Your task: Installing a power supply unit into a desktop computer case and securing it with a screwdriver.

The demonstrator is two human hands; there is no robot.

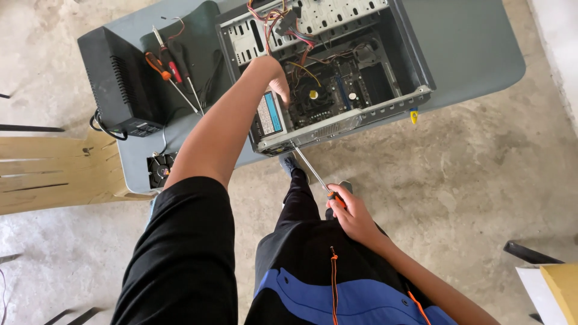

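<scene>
My right hand has a closed grip on a long screwdriver, its tip at the rear edge of the open computer case on the grey table. My left hand reaches inside the case; I cannot tell its grip.

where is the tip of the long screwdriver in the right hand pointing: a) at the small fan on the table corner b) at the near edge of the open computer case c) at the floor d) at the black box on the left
b: the right hand holds the screwdriver with its shaft running up to the near edge of the open computer case, while the left hand reaches inside.
</scene>
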